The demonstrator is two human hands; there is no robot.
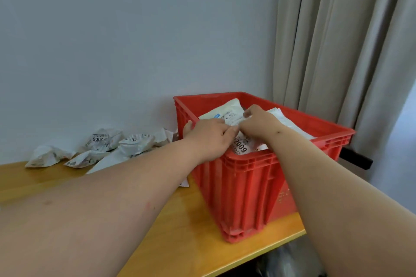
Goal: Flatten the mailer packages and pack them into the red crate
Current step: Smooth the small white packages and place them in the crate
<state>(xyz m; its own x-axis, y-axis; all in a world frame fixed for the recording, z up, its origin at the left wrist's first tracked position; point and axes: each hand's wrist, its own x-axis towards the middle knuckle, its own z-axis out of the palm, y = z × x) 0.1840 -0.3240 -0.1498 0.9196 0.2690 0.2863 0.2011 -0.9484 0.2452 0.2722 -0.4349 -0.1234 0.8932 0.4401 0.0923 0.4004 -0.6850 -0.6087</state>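
left hand and right hand both reach into the red crate, fingers curled, pinching the top mailer where the two hands meet. crate sits on the yellow wooden bench, close to its right end, against a pale wall; grey curtain hangs just behind and to the right. left of the crate, a heap of crumpled mailers lies on the bench by the wall, one marked 2003. inside the crate, white flattened mailers are stacked nearly to the rim; one at the near wall reads 2009.
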